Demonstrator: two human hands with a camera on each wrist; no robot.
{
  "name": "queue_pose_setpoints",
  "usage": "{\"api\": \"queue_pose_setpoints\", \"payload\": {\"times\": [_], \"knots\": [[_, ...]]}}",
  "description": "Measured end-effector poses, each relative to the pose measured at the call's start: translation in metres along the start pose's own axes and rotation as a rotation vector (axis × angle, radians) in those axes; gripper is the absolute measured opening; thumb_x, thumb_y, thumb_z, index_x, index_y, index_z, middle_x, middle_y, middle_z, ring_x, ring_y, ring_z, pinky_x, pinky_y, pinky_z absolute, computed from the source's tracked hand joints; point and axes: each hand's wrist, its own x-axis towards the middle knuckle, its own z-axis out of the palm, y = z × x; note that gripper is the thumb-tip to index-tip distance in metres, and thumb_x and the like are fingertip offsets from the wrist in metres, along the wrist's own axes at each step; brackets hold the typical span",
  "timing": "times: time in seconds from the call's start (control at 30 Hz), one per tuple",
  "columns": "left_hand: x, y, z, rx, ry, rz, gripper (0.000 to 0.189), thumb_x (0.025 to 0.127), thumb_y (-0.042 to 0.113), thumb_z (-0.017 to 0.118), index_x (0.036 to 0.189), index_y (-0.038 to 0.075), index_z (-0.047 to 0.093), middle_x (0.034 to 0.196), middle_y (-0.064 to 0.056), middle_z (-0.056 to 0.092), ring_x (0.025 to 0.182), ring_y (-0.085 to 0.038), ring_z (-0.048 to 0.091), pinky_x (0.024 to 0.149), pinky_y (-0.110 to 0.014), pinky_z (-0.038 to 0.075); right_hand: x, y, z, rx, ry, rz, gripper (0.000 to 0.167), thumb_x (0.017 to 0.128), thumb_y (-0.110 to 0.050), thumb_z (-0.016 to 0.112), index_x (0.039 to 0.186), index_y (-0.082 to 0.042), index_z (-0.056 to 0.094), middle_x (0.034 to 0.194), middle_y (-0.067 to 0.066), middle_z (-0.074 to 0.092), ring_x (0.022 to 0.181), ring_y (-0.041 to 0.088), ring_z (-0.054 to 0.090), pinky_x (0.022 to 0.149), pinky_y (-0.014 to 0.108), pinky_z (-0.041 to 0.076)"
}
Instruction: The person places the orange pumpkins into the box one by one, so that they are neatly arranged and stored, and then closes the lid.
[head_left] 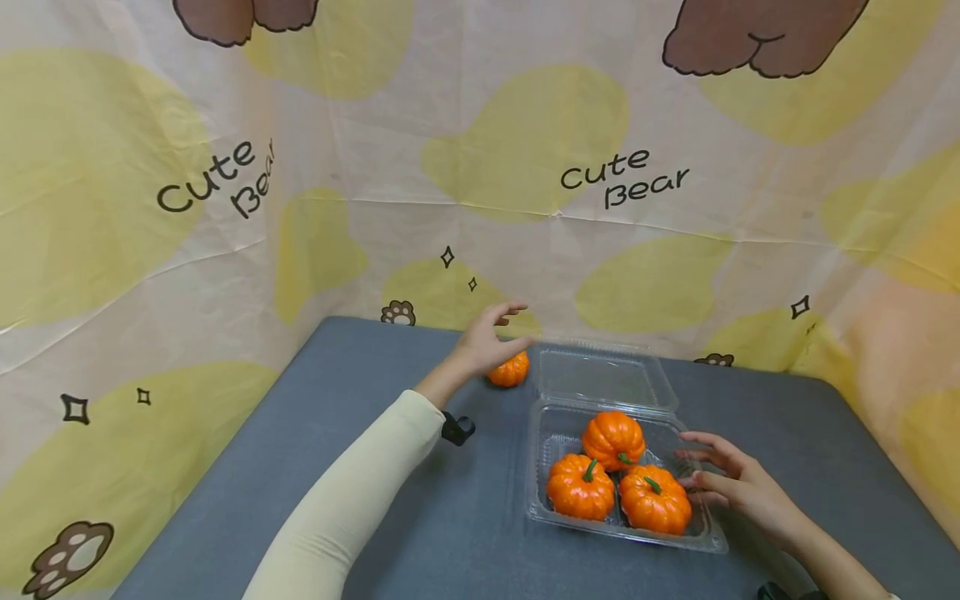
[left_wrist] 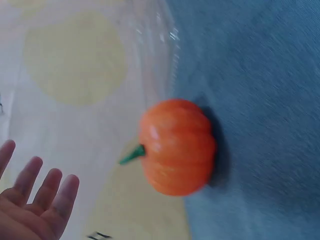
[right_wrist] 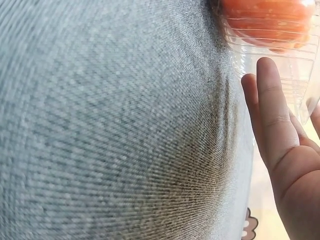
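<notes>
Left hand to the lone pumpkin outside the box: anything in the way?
Nothing visible. Only cloth backdrop shows between the left hand and the lone pumpkin; the box's open lid sits to the pumpkin's right in the head view.

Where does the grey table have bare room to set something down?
Free: the table left of the left sleeve, and the front patch between that sleeve and the clear box. Crowded: the box, holding three pumpkins.
</notes>
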Motion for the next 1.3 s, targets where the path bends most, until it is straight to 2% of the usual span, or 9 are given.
{"api": "queue_pose_setpoints", "payload": {"times": [0.17,0.37,0.53,0.67,0.9,1.2,1.3], "knots": [[0.001,-0.020,-0.003,-0.006,0.040,-0.071,0.056,0.087,0.029,0.070,0.139,0.020,0.050,0.144,-0.010,0.045,0.128,-0.038,0.047,0.100,-0.049,0.046,0.000,0.000,0.000,0.000,0.000,0.005,0.048,0.099,-0.009,0.050,0.145,-0.014,0.036,0.120,-0.020,0.058,0.098,0.016,0.069,0.078,0.036,0.058],[0.000,-0.038,-0.001,0.029,0.041,-0.179,0.060,0.086,0.040,0.068,0.141,0.024,0.048,0.150,-0.005,0.039,0.133,-0.036,0.043,0.104,-0.051,0.042,0.000,0.000,0.001,-0.014,0.004,0.018,0.051,0.099,-0.010,0.050,0.146,-0.006,0.030,0.120,-0.019,0.057,0.098,0.016,0.069,0.079,0.036,0.058],[-0.001,-0.049,0.004,0.063,0.042,-0.240,0.062,0.084,0.040,0.070,0.140,0.024,0.049,0.150,-0.009,0.038,0.125,-0.037,0.048,0.098,-0.049,0.045,-0.001,0.000,0.001,-0.023,0.007,0.021,0.052,0.099,-0.011,0.051,0.146,-0.004,0.029,0.120,-0.018,0.056,0.098,0.016,0.069,0.079,0.036,0.058],[-0.002,-0.054,0.008,0.048,0.045,-0.260,0.062,0.082,0.039,0.070,0.139,0.023,0.050,0.150,-0.009,0.039,0.118,-0.037,0.050,0.093,-0.049,0.046,-0.001,-0.001,0.001,-0.029,0.017,0.029,0.053,0.099,-0.012,0.051,0.147,-0.004,0.029,0.122,-0.016,0.056,0.098,0.017,0.069,0.079,0.037,0.058],[-0.001,-0.068,0.014,0.003,0.024,-0.280,0.067,0.081,0.037,0.073,0.140,0.019,0.050,0.147,-0.011,0.044,0.123,-0.035,0.052,0.097,-0.048,0.047,0.000,-0.003,0.002,-0.064,0.041,0.059,0.054,0.099,-0.014,0.052,0.146,-0.003,0.028,0.134,0.015,0.051,0.098,0.017,0.069,0.079,0.038,0.058],[0.000,-0.075,0.021,-0.037,0.023,-0.333,0.063,0.081,0.036,0.073,0.138,0.019,0.052,0.145,-0.010,0.048,0.134,-0.031,0.043,0.106,-0.050,0.040,0.000,-0.001,0.001,-0.035,0.033,0.050,0.049,0.099,-0.012,0.051,0.145,-0.016,0.036,0.131,0.006,0.053,0.097,0.016,0.069,0.079,0.037,0.058],[0.001,-0.076,0.022,-0.052,0.025,-0.342,0.061,0.081,0.035,0.073,0.136,0.019,0.054,0.142,-0.012,0.050,0.132,-0.032,0.044,0.105,-0.049,0.041,0.000,-0.001,0.000,-0.010,0.025,0.041,0.047,0.099,-0.011,0.050,0.144,-0.021,0.038,0.126,-0.008,0.055,0.097,0.016,0.069,0.079,0.036,0.058]]}}
